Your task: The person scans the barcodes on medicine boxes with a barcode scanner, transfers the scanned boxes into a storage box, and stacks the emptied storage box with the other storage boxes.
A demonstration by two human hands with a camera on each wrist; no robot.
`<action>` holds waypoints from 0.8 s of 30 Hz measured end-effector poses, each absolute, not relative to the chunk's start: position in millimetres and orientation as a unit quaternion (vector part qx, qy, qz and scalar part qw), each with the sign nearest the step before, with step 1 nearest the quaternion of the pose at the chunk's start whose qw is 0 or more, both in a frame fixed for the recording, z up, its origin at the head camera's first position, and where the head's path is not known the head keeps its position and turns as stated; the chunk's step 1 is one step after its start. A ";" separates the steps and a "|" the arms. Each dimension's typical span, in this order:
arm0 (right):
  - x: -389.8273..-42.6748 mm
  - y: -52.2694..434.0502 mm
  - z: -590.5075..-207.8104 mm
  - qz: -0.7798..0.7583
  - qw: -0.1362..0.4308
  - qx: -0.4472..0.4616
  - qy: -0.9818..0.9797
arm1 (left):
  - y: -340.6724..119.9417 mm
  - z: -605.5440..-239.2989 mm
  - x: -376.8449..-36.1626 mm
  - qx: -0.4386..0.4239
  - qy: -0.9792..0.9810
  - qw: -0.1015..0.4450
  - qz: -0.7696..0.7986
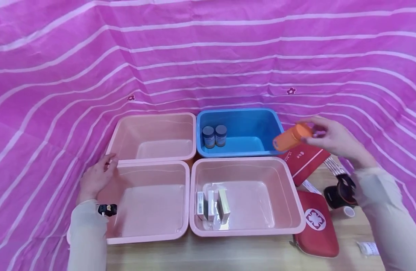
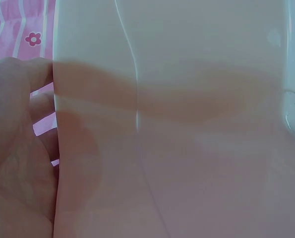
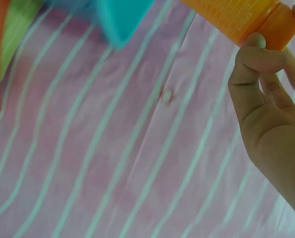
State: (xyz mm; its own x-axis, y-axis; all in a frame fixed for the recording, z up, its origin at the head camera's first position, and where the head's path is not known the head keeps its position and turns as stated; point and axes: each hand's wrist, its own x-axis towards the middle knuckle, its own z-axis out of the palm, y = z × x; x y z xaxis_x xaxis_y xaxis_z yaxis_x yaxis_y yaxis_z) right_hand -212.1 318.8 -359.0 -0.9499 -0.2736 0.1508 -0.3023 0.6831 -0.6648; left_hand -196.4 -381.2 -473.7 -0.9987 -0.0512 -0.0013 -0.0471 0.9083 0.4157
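Observation:
My right hand point(image 1: 333, 137) pinches an orange plastic bottle point(image 1: 289, 139) by its capped end. The bottle tilts, its base pointing down-left beside the right rim of the blue bin point(image 1: 238, 154); the right wrist view shows thumb and fingers round the orange cap point(image 3: 276, 27). Inside the blue bin two dark-lidded jars point(image 1: 214, 136) stand side by side at the left. My left hand point(image 1: 97, 177) rests at the left rim of the front-left pink bin point(image 1: 147, 238). In the left wrist view, its fingers point(image 2: 40, 74) touch the bin's edge, their tips hidden.
Several small boxes point(image 1: 211, 205) stand in the front-right pink bin point(image 1: 246, 232). Behind-left is another pink bin point(image 1: 152, 115). At right lie a red pouch point(image 1: 306, 160), a red first-aid case point(image 1: 316, 233), a black object point(image 1: 340, 194) and a white tube point(image 1: 368, 248). Striped pink cloth point(image 1: 208, 56) surrounds the bins.

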 end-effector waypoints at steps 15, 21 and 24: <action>-365.5 185.0 -404.7 0.290 -0.136 0.164 -0.933 | -380.8 -471.2 -194.9 0.030 -0.976 0.025 -0.212; -395.4 159.4 -433.1 0.258 -0.192 0.122 -0.939 | -378.9 -473.1 -196.2 0.034 -0.975 0.022 -0.217; -404.2 152.8 -443.4 0.243 -0.196 0.120 -0.943 | -378.5 -472.8 -195.9 0.036 -0.975 0.025 -0.217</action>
State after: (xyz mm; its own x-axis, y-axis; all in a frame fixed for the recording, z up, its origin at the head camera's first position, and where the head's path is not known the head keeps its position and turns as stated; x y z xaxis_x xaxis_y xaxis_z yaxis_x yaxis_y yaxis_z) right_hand -404.2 152.8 -443.4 -0.8944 -0.3207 -0.3119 -0.1303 0.8537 -0.5042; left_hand -195.9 -378.5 -472.8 -0.9961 -0.0820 0.0333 -0.0601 0.9033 0.4248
